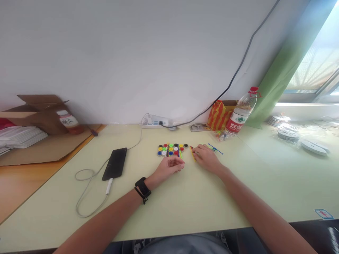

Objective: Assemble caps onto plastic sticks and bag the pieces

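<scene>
Several small round discs (pixel 171 149) in black, red, yellow, green, white and blue stand in close rows on the table, with thin coloured sticks (pixel 168 150) lying across them. Just in front of them is my left hand (pixel 171 166), its fingers loosely curled, the thumb apart, and nothing visible in it. To the right, my right hand (pixel 208 157) is palm down with its fingers closed on a thin yellow stick (pixel 193 154) at the tabletop. Beyond that hand lie more sticks, including a blue stick (pixel 215 149); the hand partly covers this group.
A black phone (pixel 115 164) on a white charging cable lies to the left. Against the wall are a power strip (pixel 156 121) and a large water bottle (pixel 239 116). A cardboard box (pixel 50 116) and a drink bottle (pixel 70 122) stand far left; stacked white discs (pixel 288 131) are far right.
</scene>
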